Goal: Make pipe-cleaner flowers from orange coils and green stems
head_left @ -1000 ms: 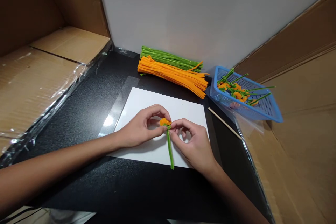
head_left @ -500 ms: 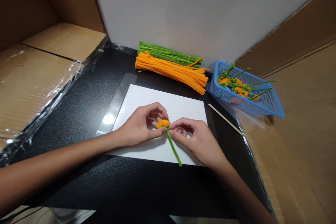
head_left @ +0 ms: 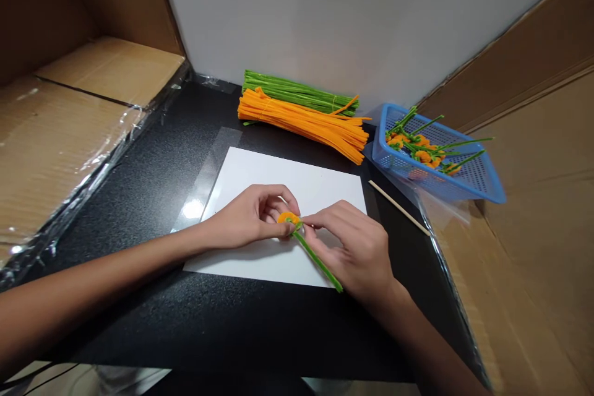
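Note:
Over a white sheet (head_left: 297, 167), my left hand (head_left: 253, 216) pinches a small flower with a rounded orange head (head_left: 286, 218) between thumb and fingertips. Its green fuzzy stem (head_left: 320, 261) slants down to the right, below my right palm. My right hand (head_left: 355, 241) touches the green part beside the flower head, its thumb and index finger closed there on a short green bit. Exactly how that bit joins the stem is too small to tell.
Behind the sheet lie an orange bundle of fuzzy stems (head_left: 301, 124) and a green one (head_left: 297, 90). A blue basket (head_left: 436, 182) with several orange flowers stands at the right, near a thin wooden stick (head_left: 399, 207). Cardboard (head_left: 60, 136) borders the left.
My right hand has turned, its knuckles higher and further right. The flower has tilted, and the free end of its stem has swung to the right.

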### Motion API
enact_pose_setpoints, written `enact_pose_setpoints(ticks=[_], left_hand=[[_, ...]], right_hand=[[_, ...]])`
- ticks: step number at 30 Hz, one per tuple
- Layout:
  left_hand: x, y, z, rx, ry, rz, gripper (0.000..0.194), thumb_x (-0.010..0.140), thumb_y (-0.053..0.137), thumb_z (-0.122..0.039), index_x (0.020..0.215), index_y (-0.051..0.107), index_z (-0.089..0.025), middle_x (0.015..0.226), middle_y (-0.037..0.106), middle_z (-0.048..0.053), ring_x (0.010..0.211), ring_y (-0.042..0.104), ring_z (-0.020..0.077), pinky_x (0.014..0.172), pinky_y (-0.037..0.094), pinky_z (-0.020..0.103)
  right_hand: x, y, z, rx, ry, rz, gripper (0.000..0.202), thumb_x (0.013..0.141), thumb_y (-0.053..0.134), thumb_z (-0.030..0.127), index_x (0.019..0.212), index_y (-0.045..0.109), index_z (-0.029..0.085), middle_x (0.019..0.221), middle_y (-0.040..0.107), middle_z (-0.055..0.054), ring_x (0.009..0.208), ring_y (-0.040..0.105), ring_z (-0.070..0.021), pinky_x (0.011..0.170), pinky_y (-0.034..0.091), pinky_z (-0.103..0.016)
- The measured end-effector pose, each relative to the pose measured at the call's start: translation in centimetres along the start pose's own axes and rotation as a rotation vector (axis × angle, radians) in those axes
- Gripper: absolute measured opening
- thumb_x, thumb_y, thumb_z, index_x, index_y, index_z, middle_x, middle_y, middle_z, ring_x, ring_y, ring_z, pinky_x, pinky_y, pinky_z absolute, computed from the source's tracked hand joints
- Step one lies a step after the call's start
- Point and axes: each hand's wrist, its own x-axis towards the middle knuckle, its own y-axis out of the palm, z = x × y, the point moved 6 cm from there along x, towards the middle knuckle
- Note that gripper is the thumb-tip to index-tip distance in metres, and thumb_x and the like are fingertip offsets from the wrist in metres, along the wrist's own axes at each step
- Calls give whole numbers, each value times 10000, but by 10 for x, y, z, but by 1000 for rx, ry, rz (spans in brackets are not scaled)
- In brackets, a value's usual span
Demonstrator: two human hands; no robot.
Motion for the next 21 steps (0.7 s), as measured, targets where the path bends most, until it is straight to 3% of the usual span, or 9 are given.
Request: enact_pose_setpoints(ticks=[5,8,11,14,21], left_hand=[[1,3,3,-231,-140,103,232,786,796,-256,864,619,-129,776,708,54,691,679,149,712,540,290],[0,4,4,-286,-154,87,253,762,819,-263,839,622,-126,744,692,39,681,661,134,712,532,277],[0,3,4,-200,-71,37,261,747,824,-229,875,622,-126,760,696,33,695,652,124,729,529,269],[0,2,4,-120,-27,-4,281,744,808,-209,926,609,-128,762,694,30,694,648,125,720,520,266],[-2,6,1,-45,-59,-9,278,715,764,-170,934,598,-134,735,674,9,652,612,112,652,458,235]], right_hand=[[-7,-5,19,-340,-399,-54,168,900,651,99,788,719,203,701,716,-58,673,628,-202,592,452,-347],[-9,-6,22,-428,-503,-65,127,868,689,82,804,722,187,752,730,-73,711,611,-212,582,429,-350],[-2,-9,8,-278,-327,-50,87,869,690,117,887,707,200,886,744,-77,858,598,-239,714,485,-371],[2,-6,-6,-40,-142,50,92,890,677,147,958,693,207,975,743,-65,940,561,-243,829,494,-406],[2,-3,-10,116,-51,233,88,924,661,138,989,706,178,876,738,-40,885,561,-209,788,470,-367]])
